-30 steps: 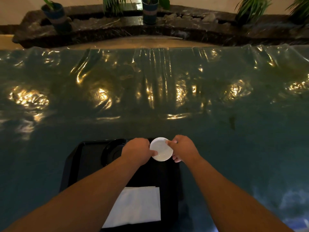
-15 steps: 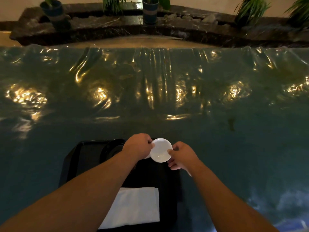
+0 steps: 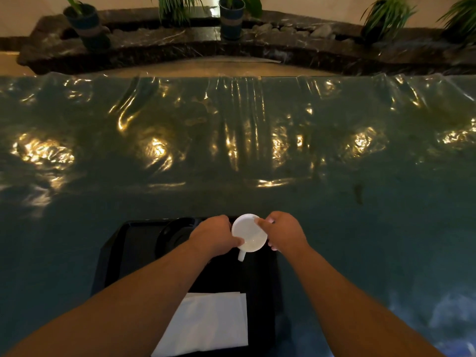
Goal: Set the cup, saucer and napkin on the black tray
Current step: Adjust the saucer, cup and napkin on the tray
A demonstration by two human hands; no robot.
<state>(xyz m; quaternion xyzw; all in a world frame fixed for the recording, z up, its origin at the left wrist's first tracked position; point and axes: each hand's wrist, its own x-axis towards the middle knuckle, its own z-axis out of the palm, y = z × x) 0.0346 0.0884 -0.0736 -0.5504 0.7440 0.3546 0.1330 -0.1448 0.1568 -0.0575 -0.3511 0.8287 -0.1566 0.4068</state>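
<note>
A white cup [image 3: 249,234] is over the far right part of the black tray [image 3: 123,243], its handle pointing toward me. My left hand [image 3: 213,234] grips the cup's left side and my right hand [image 3: 283,231] holds its right rim. A dark round saucer [image 3: 172,234] lies on the tray just left of my left hand, partly hidden by it. A white folded napkin [image 3: 206,323] rests on the near end of the tray, between my forearms.
The tray sits on a table covered with wrinkled, shiny teal plastic [image 3: 231,150]. Beyond the table's far edge runs a dark stone ledge [image 3: 283,47] with potted plants [image 3: 231,19].
Both hands have turned the cup; its handle now shows, pointing toward me. My right hand shifted up along the rim. Tray, saucer and napkin stayed where they were.
</note>
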